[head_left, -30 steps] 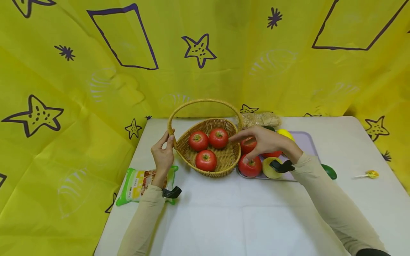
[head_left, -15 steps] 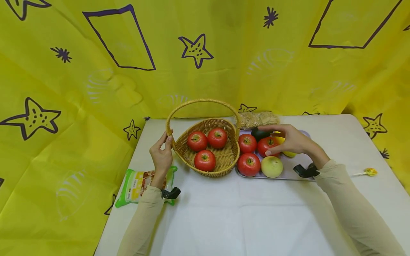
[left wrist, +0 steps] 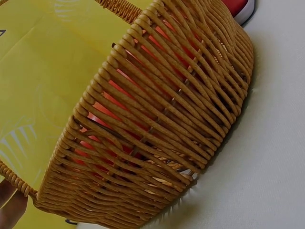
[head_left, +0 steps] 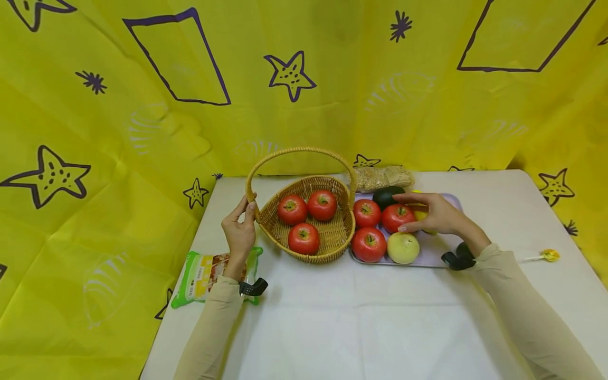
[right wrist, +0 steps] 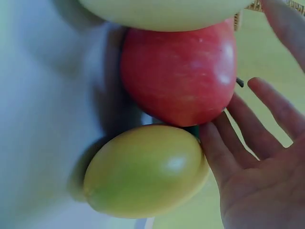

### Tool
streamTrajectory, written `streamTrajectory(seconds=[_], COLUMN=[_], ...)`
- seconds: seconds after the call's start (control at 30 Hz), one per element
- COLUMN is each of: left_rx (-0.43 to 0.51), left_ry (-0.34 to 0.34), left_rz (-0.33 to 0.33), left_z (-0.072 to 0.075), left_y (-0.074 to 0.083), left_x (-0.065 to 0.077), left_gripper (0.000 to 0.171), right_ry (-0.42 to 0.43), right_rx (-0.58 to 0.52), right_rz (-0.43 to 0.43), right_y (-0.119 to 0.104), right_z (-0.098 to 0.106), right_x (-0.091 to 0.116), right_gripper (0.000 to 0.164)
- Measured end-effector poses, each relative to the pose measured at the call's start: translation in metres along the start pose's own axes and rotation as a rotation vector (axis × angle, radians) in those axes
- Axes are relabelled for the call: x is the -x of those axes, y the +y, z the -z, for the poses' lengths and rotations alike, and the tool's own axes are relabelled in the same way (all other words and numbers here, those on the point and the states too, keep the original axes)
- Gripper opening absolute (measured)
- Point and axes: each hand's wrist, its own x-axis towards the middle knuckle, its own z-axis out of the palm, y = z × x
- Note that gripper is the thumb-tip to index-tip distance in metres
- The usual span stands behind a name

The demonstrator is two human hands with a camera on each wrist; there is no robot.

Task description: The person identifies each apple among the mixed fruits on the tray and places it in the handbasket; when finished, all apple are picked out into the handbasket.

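Observation:
My left hand (head_left: 240, 229) grips the left base of the handle (head_left: 304, 149) of a wicker basket (head_left: 328, 258); in the left wrist view its fingertips (left wrist: 13, 210) show at the handle. Three red apples lie in the basket, one at its front (head_left: 304, 239). Over the lilac tray (head_left: 440, 248), my right hand (head_left: 439, 214) is spread around another red apple (right wrist: 178, 76), thumb toward the front and fingers behind. Right beside that hand is a yellow fruit (right wrist: 147, 171). A pale round fruit (head_left: 403, 248) sits in front of the apple.
Two more red apples, one at the tray's front (head_left: 369, 244), and a dark green fruit (head_left: 385, 196) share the tray. Behind it lies a clear packet (head_left: 382, 178). A green-and-white bag (head_left: 204, 274) lies at left under the left forearm, a lollipop (head_left: 550, 255) far right.
My right hand has moved right from the basket's edge to the tray, then settled lower around an apple. The left hand keeps its grip on the basket handle.

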Motion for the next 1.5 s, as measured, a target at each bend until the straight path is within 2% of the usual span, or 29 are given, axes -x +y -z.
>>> streamTrajectory(seconds=[0.27,0.73,0.97,1.2,1.5], left_rx=[-0.007,0.008,-0.019,-0.004,-0.003], left_ry=[-0.001,-0.009,0.012,-0.011,-0.011], left_rz=[0.002,-0.005,-0.008,-0.003,-0.007], left_z=[0.000,0.000,0.001,0.004,0.005], left_y=[0.002,-0.002,-0.027,-0.035,-0.034], left_x=[0.000,-0.001,-0.003,-0.002,-0.003], left_gripper=[0.029,0.029,0.030,0.031,0.031], right_ry=[0.025,-0.035,-0.027,0.068,0.230], right_rx=[0.214,0.297,0.309,0.268,0.176], right_rz=[-0.017,-0.069,-0.062,-0.076,0.019], right_y=[0.002,-0.010,-0.012,-0.006,-0.003], right_z=[-0.004,-0.005,-0.006,-0.005,-0.005], right_x=[-0.003,-0.011,-0.012,-0.010,-0.007], right_gripper=[0.067,0.068,0.070,0.077,0.074])
